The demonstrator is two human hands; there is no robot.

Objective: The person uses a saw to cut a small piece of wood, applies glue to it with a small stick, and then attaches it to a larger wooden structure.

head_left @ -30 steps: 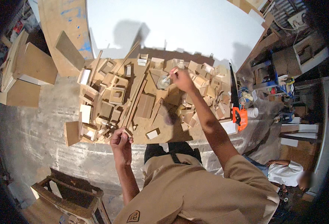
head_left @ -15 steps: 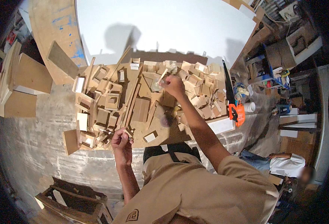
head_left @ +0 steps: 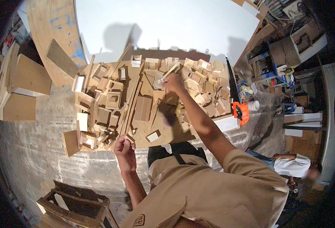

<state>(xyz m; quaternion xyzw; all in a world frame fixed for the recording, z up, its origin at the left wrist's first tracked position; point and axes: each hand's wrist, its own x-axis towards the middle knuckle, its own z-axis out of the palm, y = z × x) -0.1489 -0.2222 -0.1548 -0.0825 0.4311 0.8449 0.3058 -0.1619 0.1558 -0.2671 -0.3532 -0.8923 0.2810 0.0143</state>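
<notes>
My left hand point(head_left: 124, 155) is closed on a small wooden piece point(head_left: 129, 138) at the near left edge of the board point(head_left: 167, 133). My right hand point(head_left: 173, 83) is closed on a thin pale stick point(head_left: 173, 68) at a clear shallow container point(head_left: 159, 82) among the pieces at the far middle; the stick's lower end is partly hidden by my fingers. Small cut wooden blocks and boxes point(head_left: 113, 99) lie to both sides, with long thin strips point(head_left: 131, 108) between them and a flat wooden rectangle point(head_left: 142, 108) beside these.
A saw with an orange handle point(head_left: 242, 113) lies at the board's right, beside a white cup point(head_left: 253, 106). A large white panel point(head_left: 167, 24) stands behind. Stacked boards point(head_left: 27, 79) are at left, a wooden frame point(head_left: 72, 205) lower left. A person point(head_left: 291, 165) is at lower right.
My right hand has shifted slightly down at the clear container, still holding the stick. My left hand stays closed on its piece. The whole view has shifted a little as my head moved.
</notes>
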